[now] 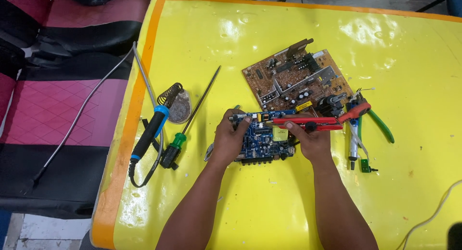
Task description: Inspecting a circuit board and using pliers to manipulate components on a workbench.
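Blue circuit board (262, 140) gripped by left hand (230, 140); right hand (313, 143) clenched around red tool (313, 124). Slip risks gouging components; brown board (296, 79) crowds at 1 o'clock.

The tabletop (269, 202) is glossy bright yellow with an orange band along its edges. The small circuit board (262, 137) is deep blue with a yellow patch, while the larger circuit board (293, 76) behind it is brown, dotted with black and silver parts. The tool (317, 122) across the blue board is red. The pliers (380, 125) have green handles, the screwdriver (179, 140) a green and black grip (its shaft dark), and the soldering iron (149, 132) is black with blue bands. The seat cushions (53, 101) are pink and black, quilted in diamonds.
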